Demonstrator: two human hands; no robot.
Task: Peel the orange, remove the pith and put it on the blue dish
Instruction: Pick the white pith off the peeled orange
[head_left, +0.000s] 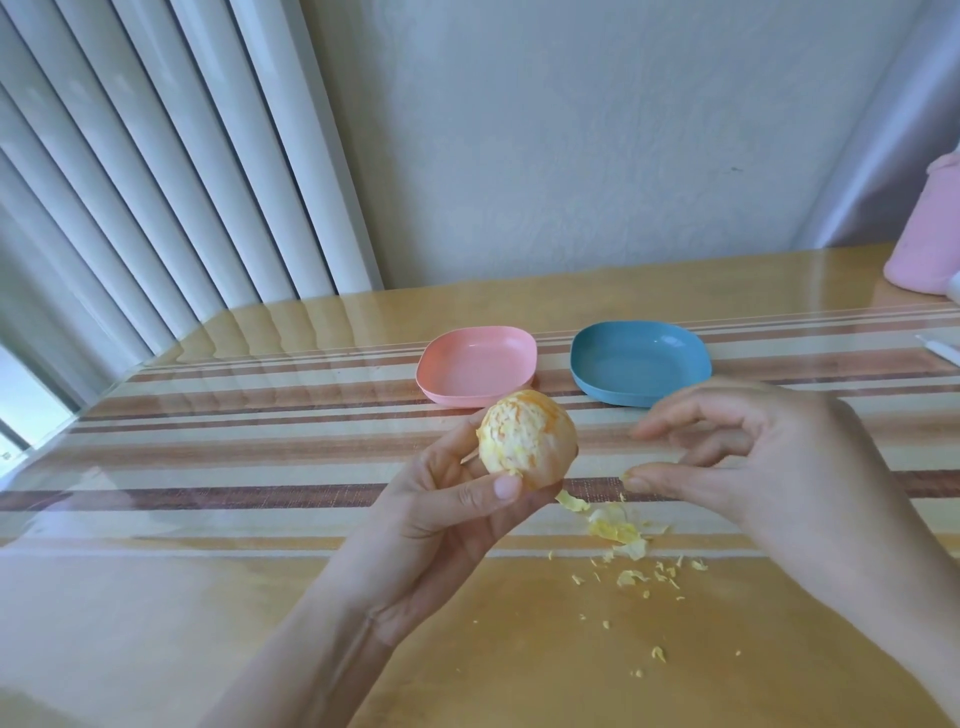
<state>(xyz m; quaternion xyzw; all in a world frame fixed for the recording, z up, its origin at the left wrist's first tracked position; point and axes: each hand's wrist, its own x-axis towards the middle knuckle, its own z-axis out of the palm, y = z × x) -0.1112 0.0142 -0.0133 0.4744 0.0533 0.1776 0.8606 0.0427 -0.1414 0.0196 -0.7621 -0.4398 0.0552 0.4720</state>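
Two hands up over the counter (260, 597), and we're mid pith-strip. Left hand (447, 499) has the orange (524, 439) clamped, thumb across the near side, fingers curled round the back, fruit held in the air short of the pink dish (475, 366). Peel's off as far as I can see; white pith streaks cover the top and left face, w/ bare orange flesh on the right side.

Right hand (769, 467) hangs just beside the fruit, not touching it, fingers loosely curled, thumb and forefinger apart. Pale speck at the thumb tip, prob. pith, can't tell if it's held or just stuck.

Pith scraps (618, 530) lie below and between the hands, bigger curls near the fruit, crumbs scattered toward the near edge. Blue dish (639, 364) sits beyond the right hand, nothing in it, next to the pink one.

Handling call: light, soft, bruises easy, w/o peel it's likely damp and a bit slick. Squeeze too hard and segments could split, juice everywhere. Best grip looks like what's on now, i.e. cradle around the middle w/ thumb opposing fingers, rotate to expose the white patches. Pith itself is thin, tears off in bits, so pinch at a loose edge w/ nails, pull along the surface.
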